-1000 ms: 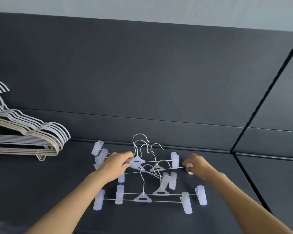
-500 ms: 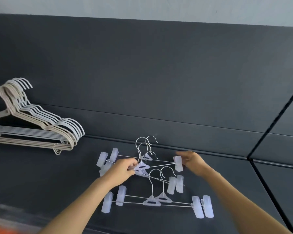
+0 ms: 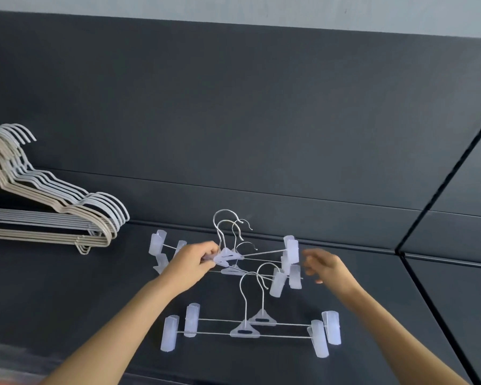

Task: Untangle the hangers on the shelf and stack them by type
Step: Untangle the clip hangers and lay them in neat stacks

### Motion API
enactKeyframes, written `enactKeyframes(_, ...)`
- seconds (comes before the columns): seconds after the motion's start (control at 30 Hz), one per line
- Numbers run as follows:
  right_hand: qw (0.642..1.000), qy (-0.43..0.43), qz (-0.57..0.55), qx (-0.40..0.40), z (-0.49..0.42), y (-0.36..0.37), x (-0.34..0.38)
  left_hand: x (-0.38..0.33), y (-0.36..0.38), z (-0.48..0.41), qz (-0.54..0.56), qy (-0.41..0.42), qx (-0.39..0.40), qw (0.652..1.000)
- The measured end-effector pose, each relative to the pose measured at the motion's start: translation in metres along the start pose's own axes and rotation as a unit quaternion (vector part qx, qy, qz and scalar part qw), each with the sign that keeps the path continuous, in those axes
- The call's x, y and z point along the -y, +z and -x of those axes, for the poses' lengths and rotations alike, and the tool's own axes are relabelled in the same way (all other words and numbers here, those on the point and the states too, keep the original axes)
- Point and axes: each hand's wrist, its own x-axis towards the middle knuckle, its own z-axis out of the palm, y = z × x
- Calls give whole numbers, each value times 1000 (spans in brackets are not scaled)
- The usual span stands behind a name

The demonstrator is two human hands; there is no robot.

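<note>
While the left hand (image 3: 190, 263) pinches the plastic triangle in the middle of a bunch of clip hangers (image 3: 291, 250), this bunch is lifted a little above the dark shelf (image 3: 67, 301), with its wire hooks pointing up toward the back panel (image 3: 233, 120). In the bunch the thin bars cross each other at small angles and the pale clips hang at both ends. On the other side the right hand (image 3: 326, 266) is loose, its fingers spread and holding nothing; it is just beside the clips at the right end, and I cannot tell if the fingertips touch them, because the hand is a bit blurred. Nearer to the person, two more clip hangers (image 3: 245, 332) lie flat on the shelf, one partly over the other, hooks pointing toward the lifted bunch. Well apart, at the far left, a neat stack of plain hangers (image 3: 67, 215) lies on the same shelf.
</note>
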Motion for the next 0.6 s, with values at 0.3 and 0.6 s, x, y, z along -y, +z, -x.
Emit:
enactKeyframes(0.3,973,22,-66,222,9,20,17,8,-9,3,55,-11,-19,998)
enactKeyframes(0.6,965,38,-225,133,13,32,-3,17,5,-5,91,-59,61,992)
